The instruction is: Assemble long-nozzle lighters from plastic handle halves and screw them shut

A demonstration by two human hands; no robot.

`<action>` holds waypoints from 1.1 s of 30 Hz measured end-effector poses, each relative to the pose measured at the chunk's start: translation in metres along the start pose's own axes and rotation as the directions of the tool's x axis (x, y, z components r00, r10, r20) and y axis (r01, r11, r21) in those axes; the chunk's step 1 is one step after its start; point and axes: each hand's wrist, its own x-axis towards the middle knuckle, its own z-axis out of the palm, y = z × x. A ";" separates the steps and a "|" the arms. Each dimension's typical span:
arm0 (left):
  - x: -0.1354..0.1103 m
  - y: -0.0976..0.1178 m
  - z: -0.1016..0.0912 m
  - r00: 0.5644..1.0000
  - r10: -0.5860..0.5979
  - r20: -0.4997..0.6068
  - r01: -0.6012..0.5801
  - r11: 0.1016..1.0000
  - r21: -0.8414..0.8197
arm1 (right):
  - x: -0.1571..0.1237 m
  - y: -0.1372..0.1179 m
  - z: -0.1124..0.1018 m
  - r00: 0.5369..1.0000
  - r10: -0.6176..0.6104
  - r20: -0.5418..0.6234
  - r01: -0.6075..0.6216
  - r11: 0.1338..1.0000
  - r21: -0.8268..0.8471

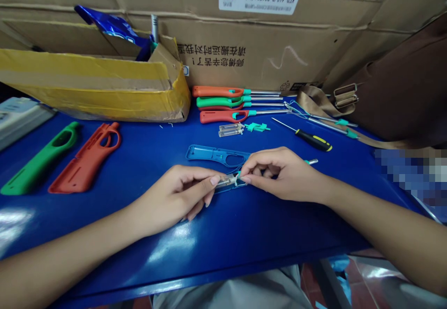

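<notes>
At the middle of the blue table, my left hand (188, 190) pinches a small clear lighter fuel tank (226, 180) between thumb and fingers. Opposite it, my right hand (275, 171) has thumb and forefinger closed at the tank's white and teal end; the small piece between those fingertips is mostly hidden. Under both hands lies part of a blue lighter casing, largely covered. Just beyond them rests another blue casing half (213, 154), its hollow side up. A metal tube tip (312, 161) pokes out past my right hand.
Assembled gas lighters (223, 116), spare clear tanks (230, 130), teal pieces (257, 126) and a screwdriver (314, 140) lie farther back. Green (38, 162) and red casing parts (85, 162) lie left. A yellow-taped box (139, 88) stands behind, a brown bag (398, 76) at right.
</notes>
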 end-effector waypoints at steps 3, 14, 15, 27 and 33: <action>-0.001 0.000 0.000 1.000 0.000 -0.001 0.000 1.000 0.006 | 0.000 0.000 0.000 1.000 -0.005 0.004 0.005 1.000 0.000; 0.000 -0.002 0.000 1.000 0.001 0.005 -0.001 1.000 -0.004 | -0.001 0.001 -0.001 1.000 0.005 0.016 -0.005 1.000 -0.002; 0.000 -0.001 0.000 1.000 0.000 0.004 0.000 1.000 -0.002 | -0.001 0.001 -0.001 1.000 0.005 0.015 -0.005 1.000 -0.001; 0.000 0.001 0.002 1.000 0.007 0.008 -0.008 0.998 0.070 | -0.001 0.000 0.002 1.000 -0.011 -0.002 0.011 1.000 0.019; 0.001 0.000 0.003 1.000 -0.019 -0.006 0.019 0.999 0.050 | 0.000 0.001 0.005 0.999 -0.022 -0.024 0.023 0.999 0.037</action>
